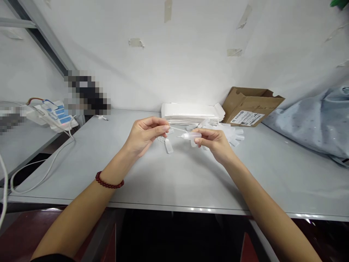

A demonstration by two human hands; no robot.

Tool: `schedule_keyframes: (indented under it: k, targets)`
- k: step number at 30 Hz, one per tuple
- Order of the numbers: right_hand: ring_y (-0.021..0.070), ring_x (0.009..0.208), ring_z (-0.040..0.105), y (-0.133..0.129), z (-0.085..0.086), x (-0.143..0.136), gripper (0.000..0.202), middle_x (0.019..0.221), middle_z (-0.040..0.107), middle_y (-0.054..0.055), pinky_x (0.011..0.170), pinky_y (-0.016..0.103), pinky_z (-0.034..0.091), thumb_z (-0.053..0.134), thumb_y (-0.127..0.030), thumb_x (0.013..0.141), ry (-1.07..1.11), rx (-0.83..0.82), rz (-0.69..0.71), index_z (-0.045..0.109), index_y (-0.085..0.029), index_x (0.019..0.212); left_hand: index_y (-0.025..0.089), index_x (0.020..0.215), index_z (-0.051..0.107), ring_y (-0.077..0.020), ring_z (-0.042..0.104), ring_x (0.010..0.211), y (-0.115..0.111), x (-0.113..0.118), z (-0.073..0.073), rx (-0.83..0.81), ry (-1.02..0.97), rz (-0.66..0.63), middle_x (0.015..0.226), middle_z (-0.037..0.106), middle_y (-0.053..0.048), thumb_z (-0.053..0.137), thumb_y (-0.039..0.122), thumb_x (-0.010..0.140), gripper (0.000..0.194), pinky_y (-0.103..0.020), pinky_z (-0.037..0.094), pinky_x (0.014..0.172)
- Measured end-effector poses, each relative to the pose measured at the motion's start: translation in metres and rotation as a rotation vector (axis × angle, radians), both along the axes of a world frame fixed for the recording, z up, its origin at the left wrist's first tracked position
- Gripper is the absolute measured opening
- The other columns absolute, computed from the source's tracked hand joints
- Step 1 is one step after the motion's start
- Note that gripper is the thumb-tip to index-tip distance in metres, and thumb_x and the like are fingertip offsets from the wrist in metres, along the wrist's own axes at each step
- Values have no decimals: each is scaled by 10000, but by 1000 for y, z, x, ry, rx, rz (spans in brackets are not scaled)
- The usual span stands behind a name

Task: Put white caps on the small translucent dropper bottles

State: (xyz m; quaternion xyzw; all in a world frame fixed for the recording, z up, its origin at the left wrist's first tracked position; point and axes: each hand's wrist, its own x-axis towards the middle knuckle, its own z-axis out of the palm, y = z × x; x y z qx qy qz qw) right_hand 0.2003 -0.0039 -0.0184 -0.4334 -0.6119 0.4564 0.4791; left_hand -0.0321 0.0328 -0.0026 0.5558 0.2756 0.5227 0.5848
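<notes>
My left hand [144, 136] pinches one end of a thin white strip [178, 129] between thumb and fingertips. In my right hand [214, 142] is a small translucent bottle [192, 135], lying sideways with its thin metal tip pointing left, toward my left hand. The strip's right end runs close above the bottle; whether they touch, I cannot tell. Below and between the hands a white tag [169, 146] lies on the grey table [163, 182], with small rings beside it. Behind my right hand lies a pile of translucent white pieces [237, 136].
A stack of flat white boxes [192, 111] stands by the wall. Right of it are an open cardboard box [251, 105] and a light blue cloth [313, 123]. White cables [54, 160] and a power strip [58, 116] are at the left. The table's front edge runs under my forearms.
</notes>
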Motion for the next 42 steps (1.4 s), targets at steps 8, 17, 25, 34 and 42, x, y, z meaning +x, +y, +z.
schedule_keyframes:
  k: [8,17,25,34,42]
  targets:
    - [119,658,470,0,0,-1,189,744,611,7,609,280,413,722,-260,722,32,-25,-17,772,-222,900,163,773,750,-126,610,652,-5,2,-1,147,263,-9,703,680,-19,791,258,706,122,-272,526,663]
    - [122,647,468,0,-1,-4,201,714,599,2,603,289,414,737,-291,696,57,-53,-62,759,-210,879,186,842,769,-133,644,666,-4,2,-6,166,289,2,787,736,-37,742,305,769,142,-272,544,675]
    - [119,635,474,-1,-1,-4,206,679,593,-9,599,287,409,742,-298,697,68,-51,-64,754,-207,881,170,820,754,-143,651,691,-4,3,-7,112,222,-29,770,732,-44,738,288,774,128,-269,541,662]
    - [118,627,477,-2,-1,-6,244,654,585,-11,594,285,415,748,-322,685,72,-48,-71,752,-201,896,168,822,749,-134,622,668,-3,3,-8,127,263,-24,746,710,-36,731,315,776,155,-273,527,661]
    - [120,622,464,-3,-1,-6,240,656,568,-8,609,292,414,733,-338,708,27,-46,-86,747,-194,900,162,818,751,-137,617,656,-2,4,-9,110,249,-1,748,713,-46,742,325,760,174,-277,523,652]
